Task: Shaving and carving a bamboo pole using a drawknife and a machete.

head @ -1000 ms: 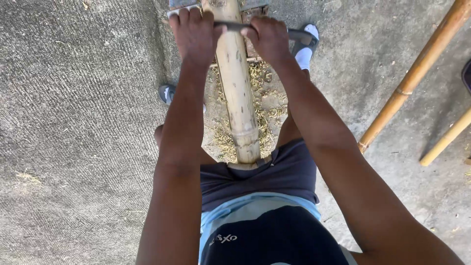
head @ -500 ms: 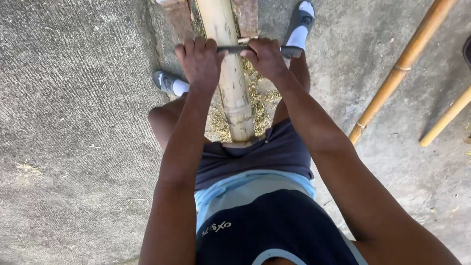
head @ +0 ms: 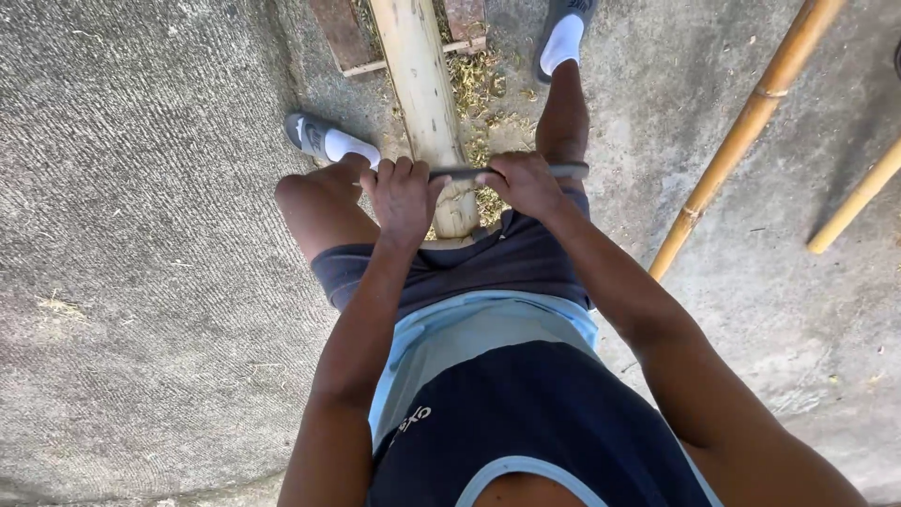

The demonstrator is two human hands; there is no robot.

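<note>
The concrete floor (head: pixel 141 282) fills the view; it is grey and rough, with a smoother slab to the right.

Two unworked bamboo poles lie diagonally at the right. The longer pole (head: pixel 741 131) keeps its yellow-brown skin and nodes. The shorter pole (head: pixel 859 202) shows only partly at the frame edge.

The bamboo pole in work (head: pixel 422 84) runs from the top of the frame down to the person's lap, between the legs. Its far part rests over a wooden support (head: pixel 343 38). Its visible surface is pale and smooth, which suggests that the outer skin is already scraped off along this length. The near end sits against the dark shorts (head: pixel 450 263).

Shavings (head: pixel 479 84) lie scattered on the floor beside the pole and beneath its near end. This indicates that scraping is well advanced here. No skin-covered section of this pole is visible; how much remains cannot be told.

The blade (head: pixel 465 172), a narrow dark metal bar, lies crosswise on the pole close to its near end.

The left hand (head: pixel 402 192) has its fingers curled tight around the blade's left end. The right hand (head: pixel 521 183) has its fingers wrapped closed around the right end, with the bar's tip protruding past it.
</note>
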